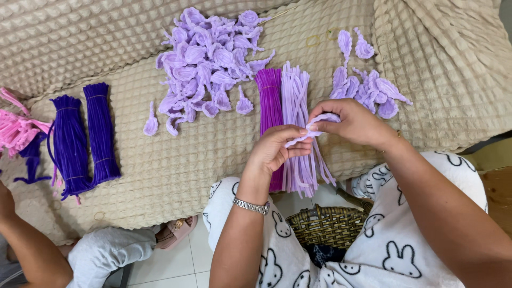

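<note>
Covering the far side: beige quilted bedspread (160, 165), big lilac petal pile (208, 58) far centre, 2 dark purple bundles (85, 138) left. Nearer, left hand (274, 149) and right hand (354, 125), fingers closed, pinching 1 lilac pipe cleaner (314, 128) between them, centre-right.

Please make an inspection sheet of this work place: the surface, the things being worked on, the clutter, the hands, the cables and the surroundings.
Surface: beige textured cover, wrinkled at the edges.
Job's things: light purple fuzzy stem bent between both hands; bundle of light purple stems beside a magenta bundle; large pile of shaped lilac pieces, small pile.
Clutter: two dark purple bundles; pink stems.
Hands: left hand and right hand both pinch the stem; wristwatch on the left wrist.
Cables: nothing seen.
Surroundings: wicker basket between the knees, white tile floor, another person's arm.
</note>
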